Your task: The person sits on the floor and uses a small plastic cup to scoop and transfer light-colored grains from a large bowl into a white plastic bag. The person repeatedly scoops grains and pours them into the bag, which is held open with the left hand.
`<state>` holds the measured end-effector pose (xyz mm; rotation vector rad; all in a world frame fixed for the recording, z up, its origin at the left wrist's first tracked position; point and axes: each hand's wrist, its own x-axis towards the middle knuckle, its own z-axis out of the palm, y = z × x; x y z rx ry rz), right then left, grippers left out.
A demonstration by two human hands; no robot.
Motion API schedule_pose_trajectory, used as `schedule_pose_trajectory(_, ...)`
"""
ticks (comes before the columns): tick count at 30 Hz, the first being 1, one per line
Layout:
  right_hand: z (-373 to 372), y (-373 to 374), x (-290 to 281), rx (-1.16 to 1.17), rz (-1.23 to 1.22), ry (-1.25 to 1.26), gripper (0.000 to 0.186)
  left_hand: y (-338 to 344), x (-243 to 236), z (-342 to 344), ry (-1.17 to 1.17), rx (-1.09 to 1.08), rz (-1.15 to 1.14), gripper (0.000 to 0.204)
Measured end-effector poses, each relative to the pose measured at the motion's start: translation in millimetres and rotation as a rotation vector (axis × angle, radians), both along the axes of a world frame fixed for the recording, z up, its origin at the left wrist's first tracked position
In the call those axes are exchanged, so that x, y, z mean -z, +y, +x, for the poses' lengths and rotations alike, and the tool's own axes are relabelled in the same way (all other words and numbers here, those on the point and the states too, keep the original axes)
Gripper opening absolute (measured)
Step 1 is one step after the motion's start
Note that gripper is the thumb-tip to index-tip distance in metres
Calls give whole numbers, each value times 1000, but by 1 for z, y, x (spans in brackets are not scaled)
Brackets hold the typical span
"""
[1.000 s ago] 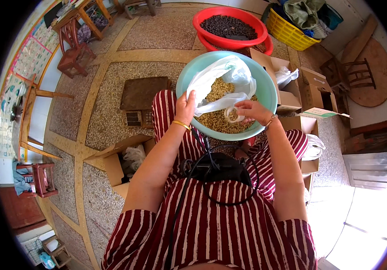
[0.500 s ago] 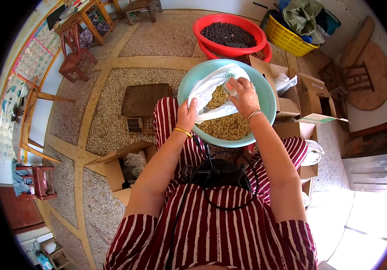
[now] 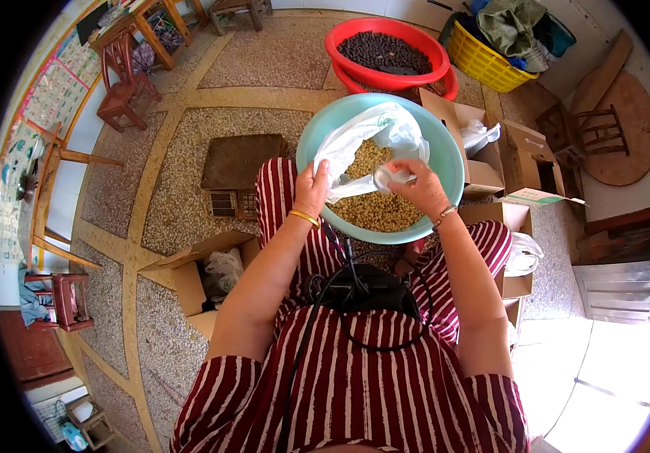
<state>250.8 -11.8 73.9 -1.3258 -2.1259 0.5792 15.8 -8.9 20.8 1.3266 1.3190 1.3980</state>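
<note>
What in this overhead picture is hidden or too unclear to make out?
- Head view: inside of the white plastic bag, hidden by its own folds.
- Small pale thing in the right hand, mostly covered by the fingers.
- Part of the tan grains in the round turquoise basin, covered by bag and left hand.
- Second red tub under the top one: contents unseen.

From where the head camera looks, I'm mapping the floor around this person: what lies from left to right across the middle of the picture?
Small red stool → open cardboard box → left hand → white plastic bag → right hand → teal basin → round wooden board.
</note>
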Motion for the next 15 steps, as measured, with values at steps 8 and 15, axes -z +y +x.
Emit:
schedule_pose_trajectory(8, -24, -11, -7, -142, -288, -308, 44, -1, 1, 0, -64, 29, -86, 39)
schedule_pose_trajectory(15, -40, 0, 29, -70, -137, -536, 29, 0, 6, -1, -28, 27, -47, 37)
